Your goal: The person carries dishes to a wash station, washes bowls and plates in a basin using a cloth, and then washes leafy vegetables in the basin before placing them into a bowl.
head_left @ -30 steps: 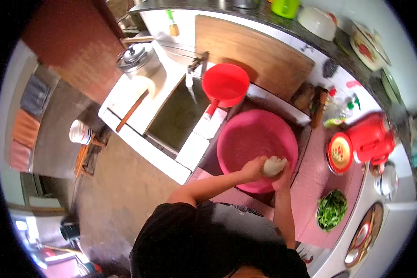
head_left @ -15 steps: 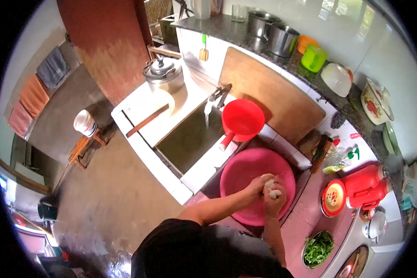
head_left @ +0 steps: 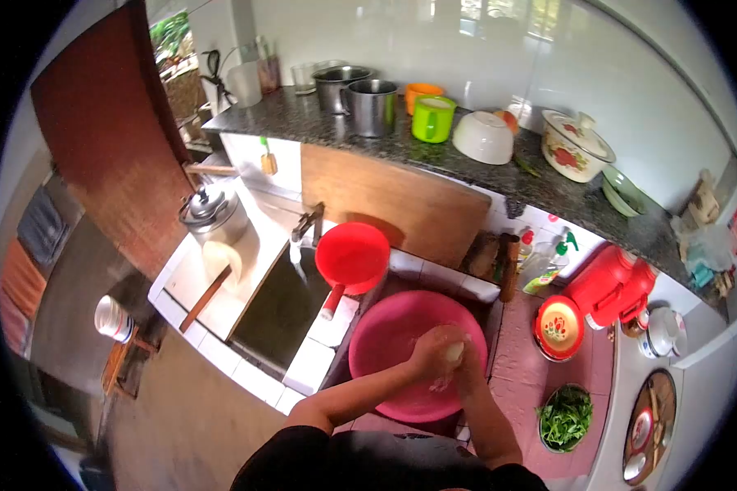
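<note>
Over the large pink basin [head_left: 377,323], both of my hands are pressed together. My left hand [head_left: 434,350] and my right hand [head_left: 468,364] are closed around a soft white lump [head_left: 454,352], which shows only in part between the fingers. What the lump is made of I cannot make out. Something pale and wet hangs just beneath the hands, inside the basin. Beside the basin's upper left rim lies a red dipper [head_left: 352,255], its handle toward me.
Water runs from the tap [head_left: 307,221] into the sink [head_left: 282,307] at left. To the right stand a bowl of green leaves [head_left: 567,417], a patterned red bowl [head_left: 560,327] and red thermoses [head_left: 606,286]. A wooden board [head_left: 385,192] leans behind. Pots and mugs line the granite shelf [head_left: 262,119].
My view has turned right and tilted up, so the scene sits further left. My hands have closed tighter together, covering more of the white lump.
</note>
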Demonstrator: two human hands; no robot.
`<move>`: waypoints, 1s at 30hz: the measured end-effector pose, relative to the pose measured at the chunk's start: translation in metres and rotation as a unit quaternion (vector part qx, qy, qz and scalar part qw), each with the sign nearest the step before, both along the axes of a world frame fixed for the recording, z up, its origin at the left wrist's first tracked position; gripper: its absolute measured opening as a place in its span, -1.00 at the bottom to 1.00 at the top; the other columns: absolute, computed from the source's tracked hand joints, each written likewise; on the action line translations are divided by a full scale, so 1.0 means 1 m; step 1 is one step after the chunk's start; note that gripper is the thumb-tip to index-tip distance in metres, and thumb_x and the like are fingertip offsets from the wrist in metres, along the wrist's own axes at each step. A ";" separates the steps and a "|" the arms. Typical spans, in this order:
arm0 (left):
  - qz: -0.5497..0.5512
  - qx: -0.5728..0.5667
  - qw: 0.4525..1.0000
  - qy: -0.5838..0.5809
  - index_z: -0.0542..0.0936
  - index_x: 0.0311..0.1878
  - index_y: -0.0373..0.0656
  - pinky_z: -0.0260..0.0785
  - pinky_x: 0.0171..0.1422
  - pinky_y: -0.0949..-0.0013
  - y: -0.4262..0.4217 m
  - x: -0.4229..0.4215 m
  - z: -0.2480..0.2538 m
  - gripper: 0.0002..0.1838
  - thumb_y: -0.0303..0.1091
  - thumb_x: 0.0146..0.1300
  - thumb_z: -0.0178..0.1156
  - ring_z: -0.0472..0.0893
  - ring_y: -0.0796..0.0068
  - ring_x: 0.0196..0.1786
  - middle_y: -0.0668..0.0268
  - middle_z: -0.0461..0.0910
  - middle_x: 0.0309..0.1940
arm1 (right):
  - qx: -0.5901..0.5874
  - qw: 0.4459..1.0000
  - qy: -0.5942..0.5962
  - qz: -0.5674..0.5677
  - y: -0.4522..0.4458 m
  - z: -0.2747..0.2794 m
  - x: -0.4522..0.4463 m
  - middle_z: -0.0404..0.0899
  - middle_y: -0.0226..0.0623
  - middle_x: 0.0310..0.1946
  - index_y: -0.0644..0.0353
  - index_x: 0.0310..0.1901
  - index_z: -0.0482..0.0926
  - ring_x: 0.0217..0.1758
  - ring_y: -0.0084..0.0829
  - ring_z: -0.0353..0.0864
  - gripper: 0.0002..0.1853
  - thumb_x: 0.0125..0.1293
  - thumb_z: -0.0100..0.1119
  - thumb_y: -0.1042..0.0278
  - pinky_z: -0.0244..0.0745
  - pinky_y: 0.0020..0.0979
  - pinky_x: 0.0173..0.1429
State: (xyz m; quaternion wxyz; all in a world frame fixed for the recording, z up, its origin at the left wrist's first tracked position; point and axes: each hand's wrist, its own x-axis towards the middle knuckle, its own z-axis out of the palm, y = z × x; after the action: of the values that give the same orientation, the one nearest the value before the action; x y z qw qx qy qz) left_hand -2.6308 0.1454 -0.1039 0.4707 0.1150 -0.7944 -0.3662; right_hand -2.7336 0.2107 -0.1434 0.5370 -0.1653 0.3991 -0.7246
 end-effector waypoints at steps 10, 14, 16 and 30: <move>-0.271 -0.381 0.880 -0.084 0.44 -0.53 -0.05 0.34 -0.08 0.17 0.010 -0.018 0.013 -0.88 -0.29 -0.20 0.13 0.49 0.23 -0.21 0.28 0.45 -0.42 | 0.031 0.913 0.128 0.385 -0.028 0.038 -0.026 0.49 -0.41 -0.21 0.15 0.11 0.45 -0.20 -0.57 0.44 -0.54 0.33 0.01 -0.01 0.38 -0.48 -0.11; -0.307 -0.438 0.834 -0.133 0.45 -0.52 -0.07 0.32 -0.05 0.22 0.019 -0.021 -0.008 -0.86 -0.26 -0.17 0.11 0.46 0.27 -0.14 0.30 0.46 -0.39 | -0.013 0.788 0.320 0.525 -0.048 0.009 -0.038 0.49 -0.41 -0.21 0.10 0.15 0.43 -0.21 -0.57 0.41 -0.53 0.34 0.00 -0.03 0.38 -0.44 -0.14; -0.313 -0.425 0.838 -0.137 0.47 -0.46 -0.10 0.31 0.00 0.23 0.024 -0.021 -0.031 -0.83 -0.26 -0.15 0.11 0.44 0.26 -0.11 0.27 0.47 -0.33 | 0.025 0.756 0.333 0.563 -0.046 -0.011 -0.042 0.49 -0.42 -0.23 0.10 0.15 0.42 -0.23 -0.55 0.42 -0.54 0.35 0.00 0.00 0.38 -0.44 -0.16; -0.247 0.135 0.837 -0.469 0.51 0.03 -0.11 0.38 0.08 0.14 0.055 -0.009 -0.030 -0.64 -0.13 0.26 0.07 0.56 0.09 -0.04 0.09 0.54 -0.05 | 0.203 0.963 0.119 -0.133 0.163 -0.031 -0.038 0.61 -0.27 -0.34 0.19 0.17 0.30 -0.27 -0.45 0.60 -0.63 0.48 -0.26 0.18 0.53 -0.43 -0.17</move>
State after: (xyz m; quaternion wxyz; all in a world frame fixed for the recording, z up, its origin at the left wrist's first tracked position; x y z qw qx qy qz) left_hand -2.6395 0.2004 -0.1341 -0.0849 0.1350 -0.8649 -0.4758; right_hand -2.7716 0.3732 -0.1739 0.4065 -0.0826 0.6174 -0.6684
